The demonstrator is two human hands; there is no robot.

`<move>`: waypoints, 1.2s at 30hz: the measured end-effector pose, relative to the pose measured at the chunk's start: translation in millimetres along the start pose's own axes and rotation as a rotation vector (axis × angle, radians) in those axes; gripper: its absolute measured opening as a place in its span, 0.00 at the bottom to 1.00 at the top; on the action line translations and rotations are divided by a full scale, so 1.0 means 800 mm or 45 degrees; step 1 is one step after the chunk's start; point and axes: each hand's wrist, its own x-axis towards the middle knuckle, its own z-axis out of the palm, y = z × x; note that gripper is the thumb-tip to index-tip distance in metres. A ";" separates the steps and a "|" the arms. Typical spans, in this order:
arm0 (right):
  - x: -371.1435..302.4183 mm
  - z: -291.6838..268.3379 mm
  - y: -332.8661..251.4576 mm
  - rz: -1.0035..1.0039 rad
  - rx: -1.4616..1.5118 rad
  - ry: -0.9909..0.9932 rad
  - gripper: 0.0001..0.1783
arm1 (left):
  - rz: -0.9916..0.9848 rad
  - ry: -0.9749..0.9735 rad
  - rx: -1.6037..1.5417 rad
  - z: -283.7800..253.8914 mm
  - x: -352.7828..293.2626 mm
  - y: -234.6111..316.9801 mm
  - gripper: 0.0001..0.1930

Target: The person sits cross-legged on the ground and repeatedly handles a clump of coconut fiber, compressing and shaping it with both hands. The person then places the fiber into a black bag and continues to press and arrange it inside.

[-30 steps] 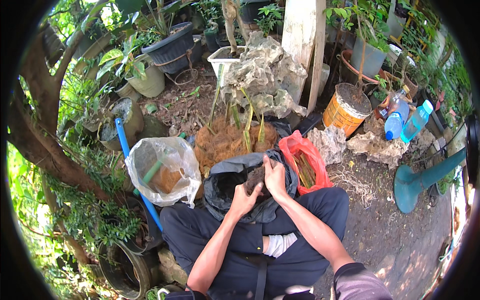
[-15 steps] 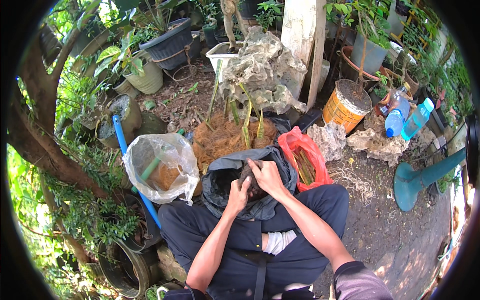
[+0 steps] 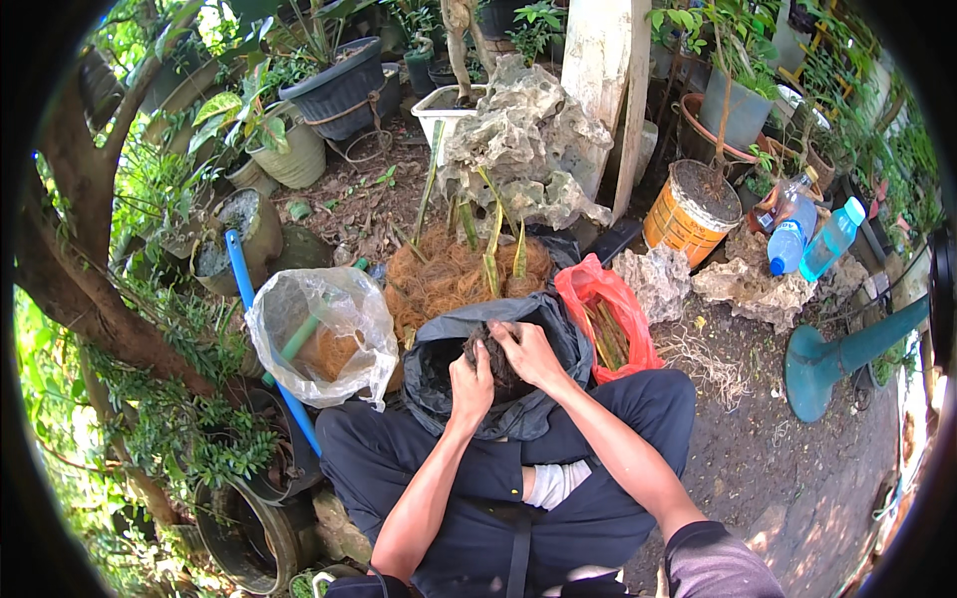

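I sit cross-legged on the ground with a dark grey plastic bag (image 3: 558,334) open in front of my knees. Both hands are over its mouth, gripping a dark fibrous clump of roots and soil (image 3: 495,361). My left hand (image 3: 471,381) clasps the clump's near left side. My right hand (image 3: 528,351) covers its top and right side. Just beyond the bag lies a mound of brown coconut fibre (image 3: 439,279) with green plant stalks (image 3: 492,239) standing in it.
A clear plastic bag (image 3: 324,334) with brown fibre lies left, a red plastic bag (image 3: 603,299) with stalks right. A blue pipe (image 3: 261,344), pale rocks (image 3: 518,140), an orange pot (image 3: 688,209), two plastic bottles (image 3: 809,239), a teal stand (image 3: 837,349) and potted plants surround me.
The clump and both hands have sunk lower and nearer into the grey bag's mouth. My left hand has closed more tightly around the clump.
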 end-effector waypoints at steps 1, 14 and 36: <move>0.000 0.000 -0.004 -0.005 0.026 -0.029 0.34 | -0.041 -0.039 -0.019 -0.001 0.000 -0.003 0.25; -0.007 0.004 -0.007 -0.051 -0.156 0.175 0.26 | -0.186 0.153 -0.173 0.002 0.003 -0.004 0.30; -0.021 0.026 -0.012 -0.184 -0.272 0.281 0.15 | -0.170 0.183 -0.007 0.017 -0.009 0.009 0.28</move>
